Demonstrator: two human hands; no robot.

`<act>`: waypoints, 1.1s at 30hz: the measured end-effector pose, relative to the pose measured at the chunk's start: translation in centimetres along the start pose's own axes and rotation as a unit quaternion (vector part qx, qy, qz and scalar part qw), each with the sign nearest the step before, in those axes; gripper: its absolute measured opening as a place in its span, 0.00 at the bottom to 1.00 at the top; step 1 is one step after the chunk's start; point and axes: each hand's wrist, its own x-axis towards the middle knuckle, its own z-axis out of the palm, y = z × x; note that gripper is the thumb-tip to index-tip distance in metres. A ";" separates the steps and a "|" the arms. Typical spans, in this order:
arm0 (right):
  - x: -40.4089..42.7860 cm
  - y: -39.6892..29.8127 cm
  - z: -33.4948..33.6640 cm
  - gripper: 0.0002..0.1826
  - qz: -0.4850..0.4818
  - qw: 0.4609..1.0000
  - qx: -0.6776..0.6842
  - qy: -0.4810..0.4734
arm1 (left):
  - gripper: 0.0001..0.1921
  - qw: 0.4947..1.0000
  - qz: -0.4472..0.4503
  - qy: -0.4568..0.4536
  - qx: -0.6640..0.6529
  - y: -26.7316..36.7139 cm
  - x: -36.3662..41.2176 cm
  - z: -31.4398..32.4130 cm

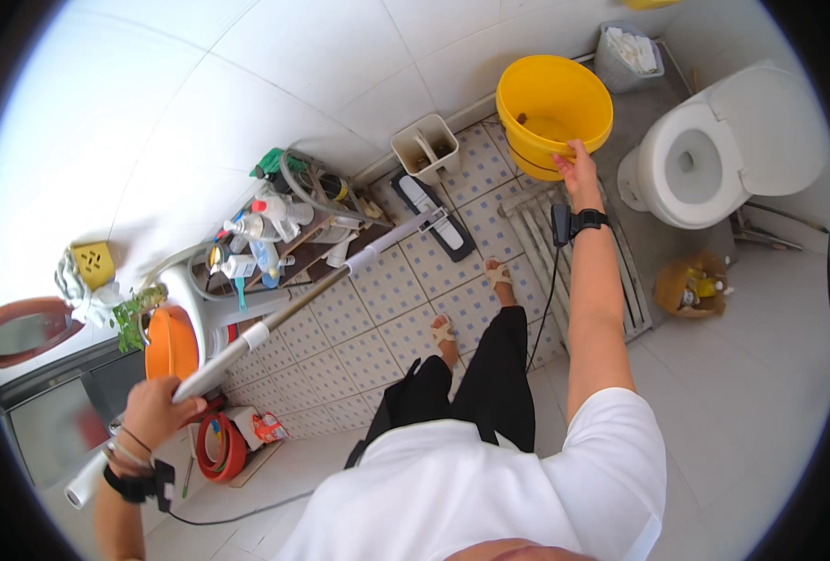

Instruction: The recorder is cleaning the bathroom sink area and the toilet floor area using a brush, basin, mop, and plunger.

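My left hand [154, 412] grips the white upper handle of a flat mop [317, 291]. Its pole slants across the view to a grey-and-white mop head [432, 217], which rests on the tiled floor. With my right hand [577, 170] I grasp the near rim of a yellow plastic bucket [554, 98]. A little dark residue shows at the bucket's bottom, and its thin handle hangs down the side. Beside the mop head stands a beige two-compartment mop bucket [425, 149] with dark liquid or dirt inside.
A white toilet [699, 165] with its lid up is at the right, near a grey wastebasket [627, 56]. A slatted wooden mat [548, 238] lies under my right arm. At the left are a rack of bottles [282, 231] and an orange basin [171, 342]. A brown bag [692, 287] holds containers.
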 end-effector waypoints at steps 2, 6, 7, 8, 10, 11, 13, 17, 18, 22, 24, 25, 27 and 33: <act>-0.7 -1.4 -3.1 0.14 -0.028 0.999 0.009 -0.027 | 0.18 0.999 0.035 0.008 0.002 -0.9 -1.0 -0.9; -3.1 -5.6 -6.8 0.16 -0.027 0.999 0.021 0.008 | 0.21 0.997 0.063 -0.051 -0.001 0.5 -0.4 -5.0; -4.4 -6.8 -7.4 0.18 -0.017 1.000 0.017 0.011 | 0.24 0.994 0.089 -0.054 0.039 1.2 0.3 -6.9; -5.6 -7.0 -7.0 0.18 -0.001 1.000 0.012 -0.006 | 0.28 0.990 0.100 -0.058 0.076 2.0 -0.7 -8.6; -7.7 -8.3 -8.4 0.19 -0.039 0.998 0.045 -0.018 | 0.34 0.989 0.073 -0.098 0.083 4.0 -0.5 -12.6; -8.6 -8.4 -8.7 0.19 -0.038 0.998 0.043 -0.029 | 0.28 0.990 0.022 -0.131 0.038 4.8 -0.7 -13.8; -10.6 -8.4 -9.0 0.18 -0.024 0.998 0.041 -0.040 | 0.22 0.984 -0.042 -0.170 0.018 7.5 -1.0 -16.0; -11.8 -9.0 -12.2 0.16 -0.002 0.999 0.040 -0.032 | 0.23 0.970 -0.059 -0.220 0.085 13.4 2.0 -19.4; -12.1 -8.5 -12.1 0.15 0.007 0.998 0.037 -0.042 | 0.25 0.966 -0.107 -0.222 0.081 13.3 3.1 -19.4; -11.9 -7.3 -12.0 0.14 0.029 0.996 -0.002 -0.084 | 0.19 0.984 -0.032 -0.153 0.088 14.8 7.3 -21.1; -11.7 -7.0 -11.4 0.14 0.040 0.992 -0.013 -0.118 | 0.12 0.940 0.024 0.041 0.337 17.0 7.5 -22.7; -11.9 -6.7 -11.0 0.14 0.043 0.991 -0.012 -0.127 | 0.09 0.887 0.036 0.128 0.442 18.6 8.3 -23.8; -13.7 -5.4 -9.4 0.13 0.047 0.990 -0.009 -0.129 | 0.03 0.777 0.108 0.293 0.547 20.4 12.6 -26.4; -17.8 -0.9 -7.6 0.10 0.059 0.983 -0.061 -0.161 | 0.26 0.646 0.144 0.637 0.396 22.0 18.8 -22.8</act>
